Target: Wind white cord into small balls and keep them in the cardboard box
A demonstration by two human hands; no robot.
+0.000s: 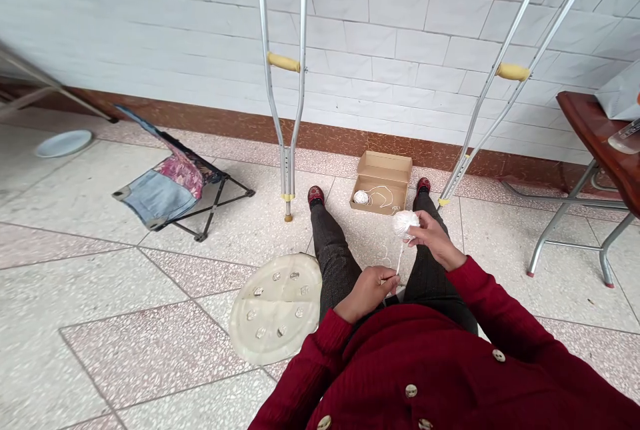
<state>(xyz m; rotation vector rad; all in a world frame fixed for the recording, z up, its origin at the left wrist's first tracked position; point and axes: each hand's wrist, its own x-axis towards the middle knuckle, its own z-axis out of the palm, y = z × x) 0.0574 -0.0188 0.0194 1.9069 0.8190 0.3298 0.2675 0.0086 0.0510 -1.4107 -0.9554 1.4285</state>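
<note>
White yarn ball [404, 224], in front of cardboard box [384, 170], looks light, soft (easily squashed, I'd guess). Right hand [433, 239] holds it; left hand [371, 289] pinches strand [400, 258]. Best cupped loosely round middle.

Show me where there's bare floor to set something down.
Bare floor lies left of the round beige disc, nearer than the folding chair; another patch sits between the right-hand crutch and the folding table. Around the legs it's crowded: cardboard box, held yarn ball, left hand, right hand.
</note>
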